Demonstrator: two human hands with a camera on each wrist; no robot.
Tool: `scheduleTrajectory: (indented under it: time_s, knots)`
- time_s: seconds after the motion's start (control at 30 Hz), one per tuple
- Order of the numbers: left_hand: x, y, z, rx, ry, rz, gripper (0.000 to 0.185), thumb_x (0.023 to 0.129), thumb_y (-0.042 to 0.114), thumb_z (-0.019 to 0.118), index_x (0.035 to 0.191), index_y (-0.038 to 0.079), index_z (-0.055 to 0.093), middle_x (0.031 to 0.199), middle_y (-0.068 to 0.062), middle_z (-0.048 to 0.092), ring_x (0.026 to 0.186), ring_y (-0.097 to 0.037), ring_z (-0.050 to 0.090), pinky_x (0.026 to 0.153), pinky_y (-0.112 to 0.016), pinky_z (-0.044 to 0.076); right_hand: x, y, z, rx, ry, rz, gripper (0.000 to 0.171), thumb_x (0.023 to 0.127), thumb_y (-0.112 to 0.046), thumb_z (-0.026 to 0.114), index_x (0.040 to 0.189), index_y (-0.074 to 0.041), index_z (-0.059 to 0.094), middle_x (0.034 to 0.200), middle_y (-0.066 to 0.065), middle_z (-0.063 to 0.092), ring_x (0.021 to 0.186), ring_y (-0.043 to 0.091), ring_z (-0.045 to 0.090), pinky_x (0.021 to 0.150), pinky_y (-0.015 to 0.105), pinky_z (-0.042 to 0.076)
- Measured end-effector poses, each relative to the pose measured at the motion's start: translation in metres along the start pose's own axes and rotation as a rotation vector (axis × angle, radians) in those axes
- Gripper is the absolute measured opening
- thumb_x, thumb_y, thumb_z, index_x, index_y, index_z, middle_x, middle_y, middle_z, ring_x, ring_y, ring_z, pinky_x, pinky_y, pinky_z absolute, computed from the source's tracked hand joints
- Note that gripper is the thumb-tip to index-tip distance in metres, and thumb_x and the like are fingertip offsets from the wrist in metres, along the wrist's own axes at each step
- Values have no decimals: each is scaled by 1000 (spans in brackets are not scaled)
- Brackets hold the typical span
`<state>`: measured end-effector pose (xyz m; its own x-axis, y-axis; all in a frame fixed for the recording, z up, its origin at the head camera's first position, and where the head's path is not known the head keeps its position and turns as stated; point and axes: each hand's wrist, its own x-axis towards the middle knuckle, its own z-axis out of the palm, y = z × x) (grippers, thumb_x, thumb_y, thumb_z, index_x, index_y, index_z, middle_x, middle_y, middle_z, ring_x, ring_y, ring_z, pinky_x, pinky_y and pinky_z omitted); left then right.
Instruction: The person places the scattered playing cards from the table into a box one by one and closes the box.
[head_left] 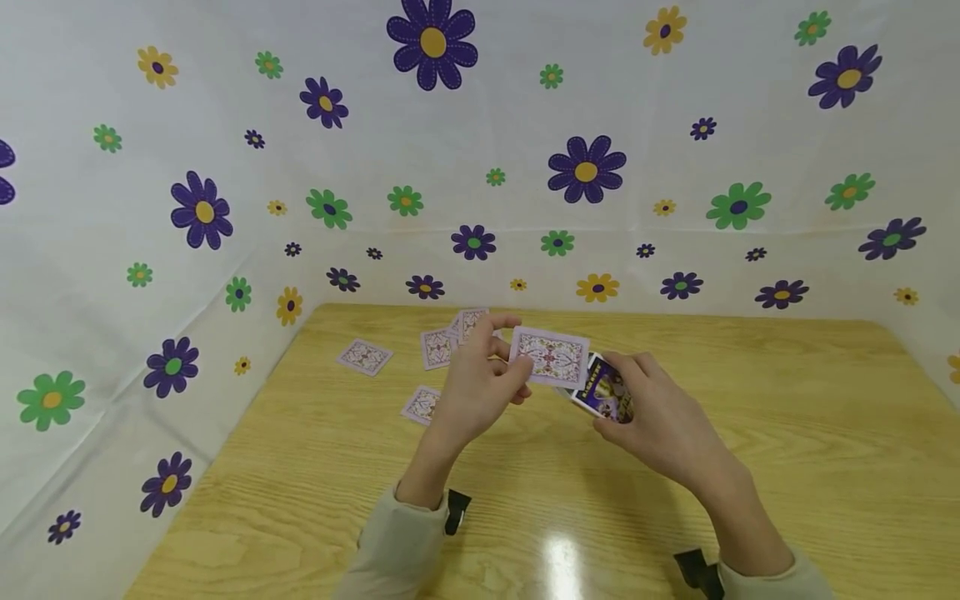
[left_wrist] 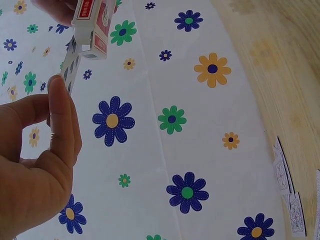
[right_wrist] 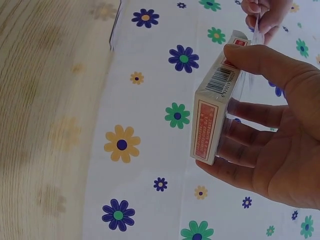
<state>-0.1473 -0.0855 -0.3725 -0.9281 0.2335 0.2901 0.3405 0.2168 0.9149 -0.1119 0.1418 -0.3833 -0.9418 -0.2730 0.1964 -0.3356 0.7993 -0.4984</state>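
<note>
Between thumb and fingers my left hand pinches a playing card, its patterned back facing up in the head view. That card overlaps the open end of a card box, which my right hand grips by its sides. The box has a dark picture on its upper face. A barcode and a red-framed end panel of the box show in the right wrist view. Seen from the left wrist, the card is nearly edge-on beside the box, pinched at the left hand's fingertips.
Several patterned cards lie on the wooden table beyond and left of the left hand: one at far left, one nearer, and an overlapping group at the back. A flowered white cloth stands around the table.
</note>
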Motion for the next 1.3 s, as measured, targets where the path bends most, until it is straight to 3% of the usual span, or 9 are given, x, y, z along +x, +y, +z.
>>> scheduleTrajectory:
  time_s: [0.3, 0.6, 0.87, 1.3]
  knots:
    - [0, -2, -2, 29, 39, 29, 47, 93, -1, 60, 137, 5, 45, 82, -14, 58, 62, -27, 67, 58, -30, 59, 0, 0, -1, -17, 6, -21, 76, 79, -21, 83, 142, 1, 46, 124, 21, 55, 91, 24, 58, 69, 34, 54]
    - [3, -3, 0, 12, -1, 24, 45, 93, -2, 58, 135, 4, 45, 81, -14, 59, 66, -36, 68, 59, -32, 60, 1, 0, 0, -22, -2, -20, 77, 80, -22, 83, 143, 0, 45, 123, 22, 54, 89, 24, 58, 67, 32, 52]
    - [2, -1, -5, 26, 28, 33, 45, 93, -1, 60, 136, 3, 46, 78, -13, 59, 62, -24, 67, 60, -32, 60, 1, 1, 1, -39, -1, -24, 77, 80, -23, 83, 143, 1, 45, 125, 22, 54, 90, 24, 57, 68, 33, 52]
    - [-1, -3, -2, 114, -38, 58, 43, 94, 1, 61, 135, 4, 47, 81, -10, 60, 64, -24, 68, 59, -28, 59, 0, 2, 0, -30, -1, -17, 77, 79, -23, 83, 143, 0, 45, 123, 21, 55, 90, 24, 58, 68, 33, 53]
